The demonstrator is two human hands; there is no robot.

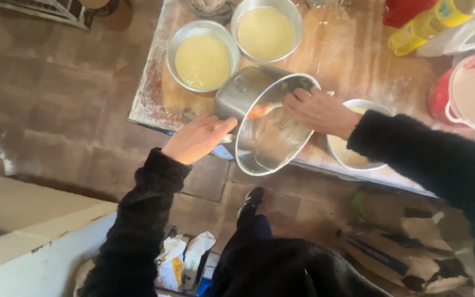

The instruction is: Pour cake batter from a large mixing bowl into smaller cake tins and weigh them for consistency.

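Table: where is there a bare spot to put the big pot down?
On the table, bare floury wood lies between the upper cake pan, the oil bottle and the red bucket. A thin strip runs left of the other pan. The near edge is crowded: both hands, the pot, a third pan.

The person wears a black, fuzzy-textured long-sleeved garment. Both sleeves end at the wrist in snug cuffs, leaving the left hand (199, 138) and the right hand (319, 111) bare. Dark trousers and one black shoe (254, 197) are visible below.
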